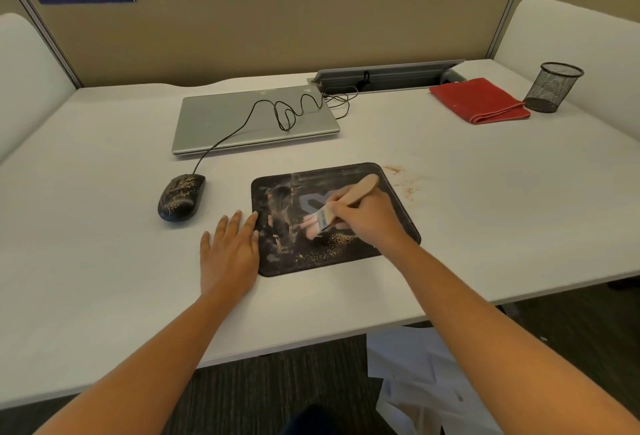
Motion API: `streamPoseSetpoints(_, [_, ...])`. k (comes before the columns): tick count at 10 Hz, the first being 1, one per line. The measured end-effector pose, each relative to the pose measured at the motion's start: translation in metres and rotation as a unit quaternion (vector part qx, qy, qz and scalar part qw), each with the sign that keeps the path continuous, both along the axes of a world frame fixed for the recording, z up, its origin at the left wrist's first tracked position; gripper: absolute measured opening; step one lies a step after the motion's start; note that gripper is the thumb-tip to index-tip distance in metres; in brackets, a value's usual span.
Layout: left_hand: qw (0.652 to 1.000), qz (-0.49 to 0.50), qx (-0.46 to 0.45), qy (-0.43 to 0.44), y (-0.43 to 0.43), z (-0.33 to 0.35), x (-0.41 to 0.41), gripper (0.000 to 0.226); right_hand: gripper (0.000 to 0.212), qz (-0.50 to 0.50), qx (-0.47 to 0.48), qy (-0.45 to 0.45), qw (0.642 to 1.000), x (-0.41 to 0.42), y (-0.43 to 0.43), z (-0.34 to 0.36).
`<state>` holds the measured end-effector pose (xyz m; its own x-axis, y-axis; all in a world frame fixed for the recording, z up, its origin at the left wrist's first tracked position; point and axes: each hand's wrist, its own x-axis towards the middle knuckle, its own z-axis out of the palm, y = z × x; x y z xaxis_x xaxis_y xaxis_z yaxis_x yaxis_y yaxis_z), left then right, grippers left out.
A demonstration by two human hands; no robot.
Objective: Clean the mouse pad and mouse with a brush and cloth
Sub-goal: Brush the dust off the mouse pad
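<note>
A black mouse pad (pixel 349 175) lies in the middle of the white desk, smeared and speckled with tan crumbs near its front edge. My right hand (pixel 367 218) grips a wooden-handled brush (pixel 360 189), whose pale bristles press on the pad's centre. My left hand (pixel 230 251) rests flat on the desk with fingers spread, fingertips touching the pad's left edge. A black wired mouse (pixel 180 196), dusted with crumbs, sits left of the pad. A folded red cloth (pixel 479 100) lies at the back right.
A closed grey laptop (pixel 254 121) sits behind the pad with the mouse cable looped over it. A black mesh pen cup (pixel 552 86) stands beside the cloth. Crumbs (pixel 403 178) lie on the desk right of the pad. Beige partitions enclose the desk.
</note>
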<state>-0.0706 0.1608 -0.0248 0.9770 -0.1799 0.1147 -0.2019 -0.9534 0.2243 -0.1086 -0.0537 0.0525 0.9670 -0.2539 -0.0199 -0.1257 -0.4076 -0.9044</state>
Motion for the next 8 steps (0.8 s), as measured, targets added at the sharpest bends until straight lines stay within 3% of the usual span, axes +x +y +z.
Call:
streamPoseSetpoints(1, [1.000,0.001,0.001,0.000,0.000,0.000,0.000,0.046,0.012,0.023,-0.006,0.020,1.000,-0.001,0.005,-0.010])
streamPoseSetpoints(3, [1.000,0.000,-0.001,-0.003,0.000,-0.001,0.000,0.046,0.009,-0.028,-0.101,0.064,0.992,-0.011,-0.047,0.002])
streamPoseSetpoints(4, [1.000,0.001,0.002,-0.001,0.000,-0.002,0.000,0.046,0.009,-0.080,-0.176,0.095,0.977,-0.017,-0.077,0.015])
streamPoseSetpoints(5, [1.000,0.003,0.003,-0.002,-0.001,-0.001,0.000,0.046,0.021,-0.122,-0.319,0.094,0.935,-0.022,-0.085,0.027])
streamPoseSetpoints(6, [1.000,0.003,0.001,-0.002,-0.001,-0.001,-0.001,0.046,0.020,-0.100,-0.274,0.036,0.956,-0.027,-0.059,0.032])
streamPoseSetpoints(7, [1.000,0.005,-0.002,-0.002,-0.002,0.000,-0.001,0.046,0.011,0.011,-0.153,-0.010,0.988,-0.025,-0.014,0.026])
streamPoseSetpoints(8, [1.000,0.002,0.000,-0.006,-0.002,0.001,-0.002,0.046,0.014,0.088,-0.049,0.001,0.995,-0.022,0.026,0.013])
